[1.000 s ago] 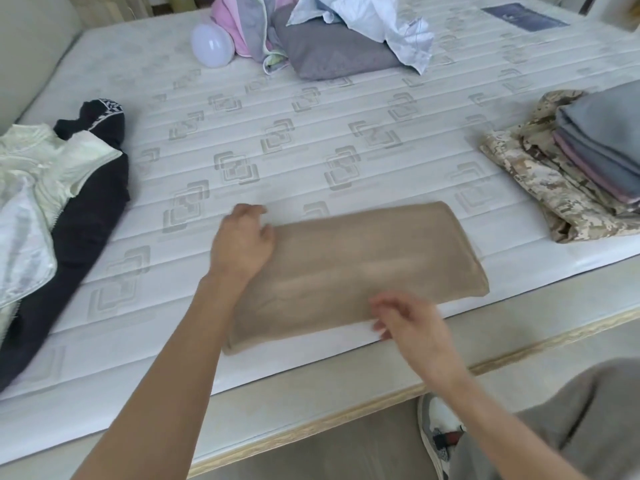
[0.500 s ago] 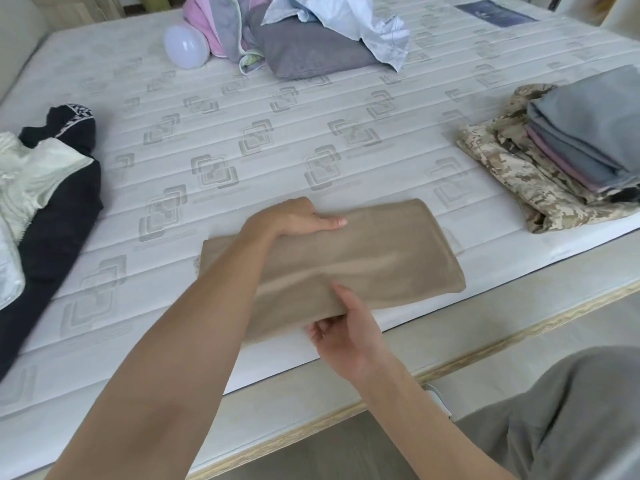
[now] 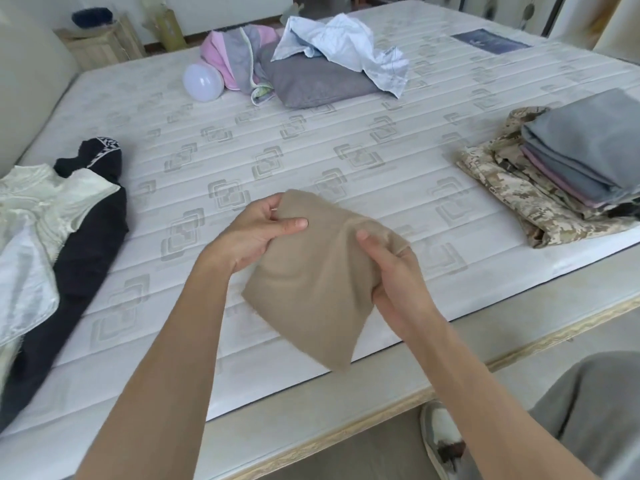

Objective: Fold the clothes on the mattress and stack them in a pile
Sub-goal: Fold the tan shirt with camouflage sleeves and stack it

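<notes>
**Item: tan cloth, folded, held in both hands**

Location: the tan cloth is at centre frame, lifted off the mattress, its lower corner hanging toward the near edge.

Hold: left hand grips the upper left edge, thumb on top, other fingers curled behind. Right hand grips the right edge, fingers wrapped round the fold.

Handling, as judged: light, soft and limp; it sags between the two grips. The layers would likely slide apart if held by one corner. Best taken along the folded edges with both hands, or supported flat from beneath.

Destination, as judged: the folded pile at right of frame, grey pieces on a camouflage one.

Still unfolded: dark garment and pale garments at left; heap of clothes at upper centre, beside a white bulb.

Not made out: what kind of garment the tan cloth is; how many layers it holds; fingertips behind it. The pile and the left-hand clothes are cut off by the frame edges.
</notes>
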